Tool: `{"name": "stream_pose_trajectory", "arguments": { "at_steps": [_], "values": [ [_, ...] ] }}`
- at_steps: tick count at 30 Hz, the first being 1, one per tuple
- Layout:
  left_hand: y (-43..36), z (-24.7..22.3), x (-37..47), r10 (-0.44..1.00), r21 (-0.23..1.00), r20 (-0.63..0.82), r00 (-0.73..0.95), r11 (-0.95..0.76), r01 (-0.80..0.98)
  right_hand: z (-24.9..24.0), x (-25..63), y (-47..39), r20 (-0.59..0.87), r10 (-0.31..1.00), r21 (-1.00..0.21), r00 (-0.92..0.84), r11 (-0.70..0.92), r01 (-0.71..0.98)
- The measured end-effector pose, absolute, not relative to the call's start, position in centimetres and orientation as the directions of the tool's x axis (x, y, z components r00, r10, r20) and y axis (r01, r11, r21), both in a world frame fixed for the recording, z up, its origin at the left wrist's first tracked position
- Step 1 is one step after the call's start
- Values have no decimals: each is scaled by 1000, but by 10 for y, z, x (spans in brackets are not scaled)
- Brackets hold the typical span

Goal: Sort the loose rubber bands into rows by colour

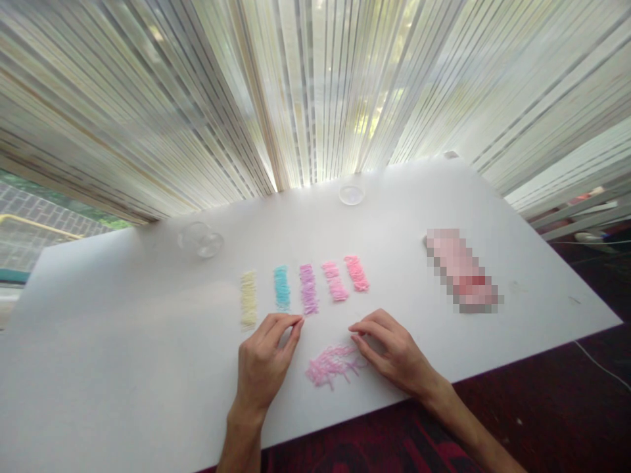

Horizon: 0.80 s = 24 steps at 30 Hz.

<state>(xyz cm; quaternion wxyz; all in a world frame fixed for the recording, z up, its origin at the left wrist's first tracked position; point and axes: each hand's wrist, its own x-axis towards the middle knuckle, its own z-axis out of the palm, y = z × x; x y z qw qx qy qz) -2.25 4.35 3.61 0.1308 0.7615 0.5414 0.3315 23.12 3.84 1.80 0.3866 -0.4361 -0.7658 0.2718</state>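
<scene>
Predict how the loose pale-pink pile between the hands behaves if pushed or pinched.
The pale-pink pile is probably light, looking thin and wispy throughout. Pushed, it would likely spread rather than slide as one, given its loose, ragged edges. A pinch may lift several bits together, since they overlap crosswise.

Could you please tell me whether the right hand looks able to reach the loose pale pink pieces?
Probably yes: the right hand is close beside the loose pale pink pieces, with nothing visible between them.

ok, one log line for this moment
left hand: pinched near purple row, hold unclear | right hand: slightly parted, beside loose pink pile | also: yellow row, blue row, pink row, coral row
</scene>
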Motion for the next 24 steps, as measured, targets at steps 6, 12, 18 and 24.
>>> {"name": "stream_pose_trajectory", "arguments": {
  "at_steps": [6,12,18,24],
  "values": [
    [48,35,-23,914,521,380,139,-336,785,17,232,40,359,882,-763,-305,465,448],
    [61,42,7,910,529,397,119,-333,781,21,233,40,386,882,-768,-269,469,436],
    [81,42,35,921,472,355,159,-323,820,20,235,41,372,895,-785,-246,445,431],
    [82,42,37,925,457,325,196,-335,824,23,236,44,359,903,-806,-238,428,409]
  ]
}}
